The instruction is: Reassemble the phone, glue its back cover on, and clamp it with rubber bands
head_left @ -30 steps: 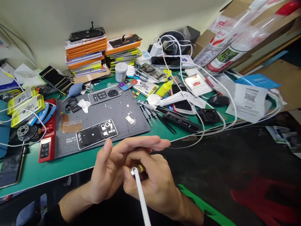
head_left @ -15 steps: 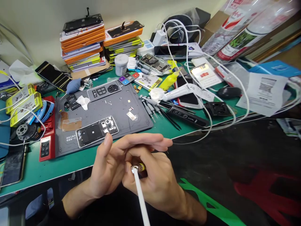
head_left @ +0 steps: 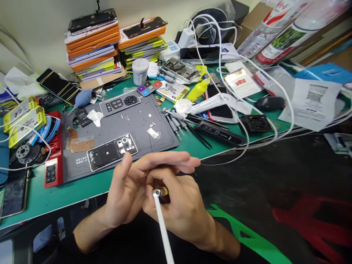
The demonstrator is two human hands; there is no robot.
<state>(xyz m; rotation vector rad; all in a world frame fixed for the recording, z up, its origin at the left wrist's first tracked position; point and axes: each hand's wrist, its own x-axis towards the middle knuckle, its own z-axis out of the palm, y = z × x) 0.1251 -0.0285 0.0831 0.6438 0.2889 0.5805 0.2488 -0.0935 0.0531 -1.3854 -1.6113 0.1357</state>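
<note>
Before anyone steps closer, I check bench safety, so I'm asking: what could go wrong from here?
1. The right hand holds what looks like a lighter at the tip of a white stick, with the cupped left hand close by; a flame, none clearly visible, might singe fingers.
2. The opened phone lies just beyond the hands with its insides exposed, so a stray spark or ash could perhaps land in it.

Lighter (head_left: 158, 192) topped in shiny metal, white stick (head_left: 164, 231) smooth and matt, grey mat (head_left: 110, 128) matt, clear bottle (head_left: 251, 40) glossy plastic, printed sheet (head_left: 305, 106) paper.
</note>
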